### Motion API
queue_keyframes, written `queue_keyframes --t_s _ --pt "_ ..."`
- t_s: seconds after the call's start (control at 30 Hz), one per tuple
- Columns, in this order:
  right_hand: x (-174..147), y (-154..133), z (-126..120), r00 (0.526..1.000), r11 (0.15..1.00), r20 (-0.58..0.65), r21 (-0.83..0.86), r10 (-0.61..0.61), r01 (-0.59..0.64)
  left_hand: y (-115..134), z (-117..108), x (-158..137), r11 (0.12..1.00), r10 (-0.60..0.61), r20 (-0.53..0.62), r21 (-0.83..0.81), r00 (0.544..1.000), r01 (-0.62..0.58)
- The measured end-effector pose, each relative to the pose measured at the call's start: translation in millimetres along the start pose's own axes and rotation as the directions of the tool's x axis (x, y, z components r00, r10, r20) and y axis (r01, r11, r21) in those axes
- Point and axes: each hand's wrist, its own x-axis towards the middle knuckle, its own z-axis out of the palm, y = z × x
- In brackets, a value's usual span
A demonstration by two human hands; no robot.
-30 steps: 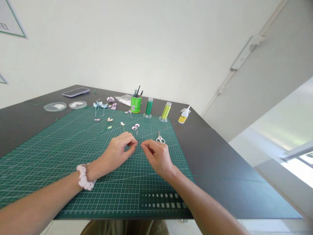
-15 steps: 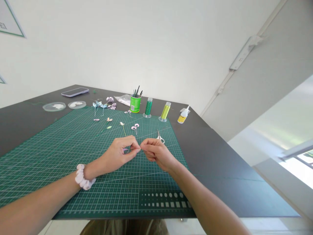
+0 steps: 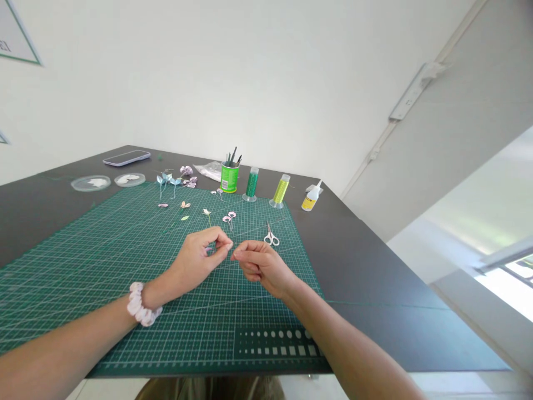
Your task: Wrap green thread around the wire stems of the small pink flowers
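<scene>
My left hand [image 3: 200, 253] is closed in a pinch above the green cutting mat [image 3: 175, 339], a white scrunchie [image 3: 140, 304] round its wrist. A bit of pale purple shows behind its fingers; what the fingertips hold is too small to make out. Just to the right, my right hand [image 3: 262, 264] pinches too, its fingertips a small gap from the left ones, their content hidden. White-handled scissors [image 3: 271, 238] lie just beyond the right hand. Past the left hand are a white bud on a green stem [image 3: 207, 212] and pink-rimmed loops with wire stems [image 3: 228, 218].
Further back stand a green cup of tools [image 3: 229, 178], a dark green thread spool [image 3: 251, 184], a yellow-green spool [image 3: 280, 191] and a glue bottle [image 3: 311, 197]. Blue flowers [image 3: 169, 179], clear dishes [image 3: 90, 183] and a phone [image 3: 127, 158] are at the back left.
My hands have moved slightly left and drawn a little apart at the fingertips, which met before. More of the scissors shows now.
</scene>
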Motion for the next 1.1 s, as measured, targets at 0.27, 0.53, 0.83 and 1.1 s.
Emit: queue_keyframes --t_s 0.27,0.53,0.83,1.1 --pt "2 5 4 0.963 0.931 -0.137 -0.317 -0.234 0.181 -2 2 -2 0.992 0.058 -0.048 0.115 0.997 -0.052" --pt "-2 12 3 0.801 0.515 -0.02 -0.775 -0.598 0.366 -6 4 -3 0.982 0.105 -0.043 0.164 0.994 -0.096" --pt "-4 8 1 0.672 0.258 0.113 -0.866 -0.732 0.427 -6 3 -3 0.977 0.185 0.028 0.102 0.982 -0.187" --pt "0 4 3 0.785 0.593 -0.101 -0.716 -0.611 0.369 -5 3 -4 0.98 0.194 0.062 0.04 0.979 -0.196"
